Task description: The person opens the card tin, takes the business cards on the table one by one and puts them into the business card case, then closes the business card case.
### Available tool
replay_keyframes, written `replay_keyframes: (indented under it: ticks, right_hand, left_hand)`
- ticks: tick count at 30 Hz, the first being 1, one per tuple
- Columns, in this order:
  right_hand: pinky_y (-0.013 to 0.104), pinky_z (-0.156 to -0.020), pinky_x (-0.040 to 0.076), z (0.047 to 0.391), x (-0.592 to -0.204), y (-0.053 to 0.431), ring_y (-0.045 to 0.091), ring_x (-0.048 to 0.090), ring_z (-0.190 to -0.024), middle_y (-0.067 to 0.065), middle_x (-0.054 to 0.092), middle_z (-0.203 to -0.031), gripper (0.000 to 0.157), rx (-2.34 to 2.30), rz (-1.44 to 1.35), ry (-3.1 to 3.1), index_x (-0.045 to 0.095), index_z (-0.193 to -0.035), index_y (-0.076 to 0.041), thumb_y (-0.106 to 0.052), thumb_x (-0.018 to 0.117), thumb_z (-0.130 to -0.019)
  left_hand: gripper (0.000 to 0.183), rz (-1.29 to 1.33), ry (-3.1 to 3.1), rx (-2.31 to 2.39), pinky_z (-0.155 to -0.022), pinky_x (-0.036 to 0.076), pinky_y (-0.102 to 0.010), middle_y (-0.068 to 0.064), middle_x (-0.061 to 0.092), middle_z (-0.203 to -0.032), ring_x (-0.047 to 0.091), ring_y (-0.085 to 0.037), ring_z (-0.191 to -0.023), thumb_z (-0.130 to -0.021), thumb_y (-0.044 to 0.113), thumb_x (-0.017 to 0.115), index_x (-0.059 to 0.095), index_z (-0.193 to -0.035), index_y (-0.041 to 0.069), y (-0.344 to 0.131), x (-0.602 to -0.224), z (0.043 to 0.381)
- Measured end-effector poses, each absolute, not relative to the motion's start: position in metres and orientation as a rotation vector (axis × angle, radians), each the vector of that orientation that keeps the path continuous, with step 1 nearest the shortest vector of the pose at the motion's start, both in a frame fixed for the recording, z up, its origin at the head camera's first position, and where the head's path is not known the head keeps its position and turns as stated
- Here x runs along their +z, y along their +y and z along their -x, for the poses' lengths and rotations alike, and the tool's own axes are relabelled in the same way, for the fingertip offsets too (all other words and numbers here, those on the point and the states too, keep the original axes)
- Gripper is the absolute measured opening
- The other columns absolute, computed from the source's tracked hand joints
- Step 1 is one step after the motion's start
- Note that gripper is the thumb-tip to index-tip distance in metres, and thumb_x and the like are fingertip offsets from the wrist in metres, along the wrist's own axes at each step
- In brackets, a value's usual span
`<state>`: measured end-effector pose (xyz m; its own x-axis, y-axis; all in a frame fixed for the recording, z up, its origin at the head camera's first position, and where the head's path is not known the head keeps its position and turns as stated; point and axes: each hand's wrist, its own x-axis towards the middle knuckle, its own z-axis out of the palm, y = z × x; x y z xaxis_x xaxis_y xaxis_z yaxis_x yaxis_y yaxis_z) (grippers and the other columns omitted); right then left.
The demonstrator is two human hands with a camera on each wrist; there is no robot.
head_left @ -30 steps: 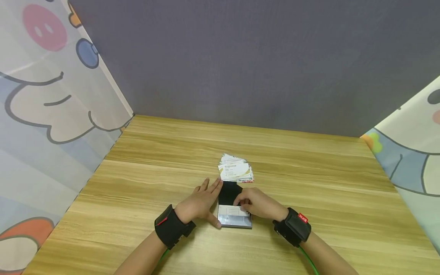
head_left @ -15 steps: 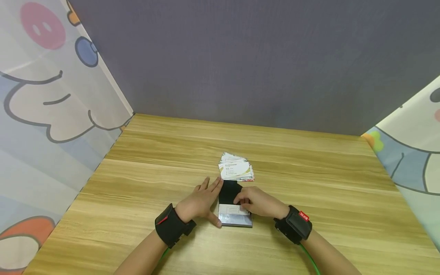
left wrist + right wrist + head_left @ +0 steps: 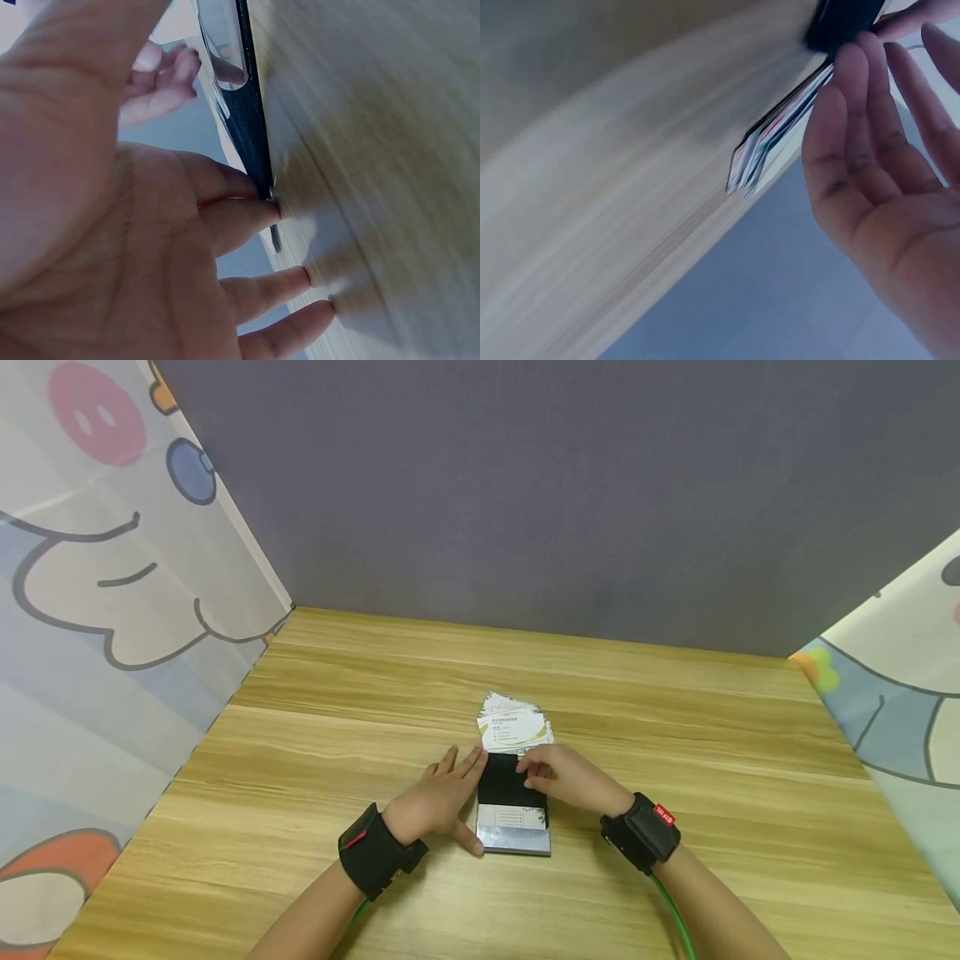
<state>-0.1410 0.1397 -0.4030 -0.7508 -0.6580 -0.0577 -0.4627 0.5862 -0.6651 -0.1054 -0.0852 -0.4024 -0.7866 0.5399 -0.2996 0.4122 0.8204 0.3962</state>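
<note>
Card case (image 3: 498,783), black, lying flat on the wooden table (image 3: 337,693) in the lower centre of the frame; a white card (image 3: 512,817) shows at its clear pocket. Left hand (image 3: 437,802): fingers extended, laid along the case's left edge, thumb at its lower left corner, grasping nothing. Right hand (image 3: 572,779): released, fingers loosely bent over the case's upper right part. Fanned pile of cards (image 3: 513,731): centre of the frame, just above the case.
</note>
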Motion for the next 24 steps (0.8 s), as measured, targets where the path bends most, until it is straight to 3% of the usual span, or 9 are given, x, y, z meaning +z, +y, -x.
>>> replay_keyframes:
  ticks: [7, 16, 24]
  right_hand:
    - [0.025, -0.068, 0.048, 0.151, -0.401, 0.140, 0.012, 0.058, -0.077, 0.005, 0.064, -0.086, 0.016, -0.934, 0.794, 2.691, 0.065, -0.098, -0.002, -0.006, 0.064, -0.083]
    - [0.034, -0.074, 0.049, 0.164, -0.403, 0.139, 0.023, 0.058, -0.087, 0.012, 0.060, -0.097, 0.028, -0.935, 0.606, 2.779, 0.061, -0.108, 0.000, -0.003, 0.064, -0.081]
    - [0.039, -0.083, 0.046, 0.174, -0.404, 0.138, 0.029, 0.054, -0.099, 0.017, 0.056, -0.111, 0.038, -0.911, 0.614, 2.843, 0.057, -0.114, 0.003, -0.003, 0.068, -0.078]
  left_hand:
    - [0.125, -0.709, 2.593, 0.439, -0.106, 0.020, -0.058, -0.010, 0.010, -0.154, 0.006, -0.043, -0.138, -0.053, 0.053, 0.080, 0.011, -0.147, 0.006, -0.085, -0.403, 0.105]
    - [0.126, -0.706, 2.591, 0.426, -0.106, 0.019, -0.059, -0.009, 0.009, -0.154, 0.005, -0.043, -0.138, -0.054, 0.052, 0.080, 0.010, -0.147, 0.006, -0.084, -0.403, 0.106]
    - [0.126, -0.692, 2.586, 0.427, -0.106, 0.018, -0.059, -0.009, 0.008, -0.155, 0.004, -0.042, -0.139, -0.054, 0.052, 0.080, 0.010, -0.147, 0.007, -0.084, -0.402, 0.106]
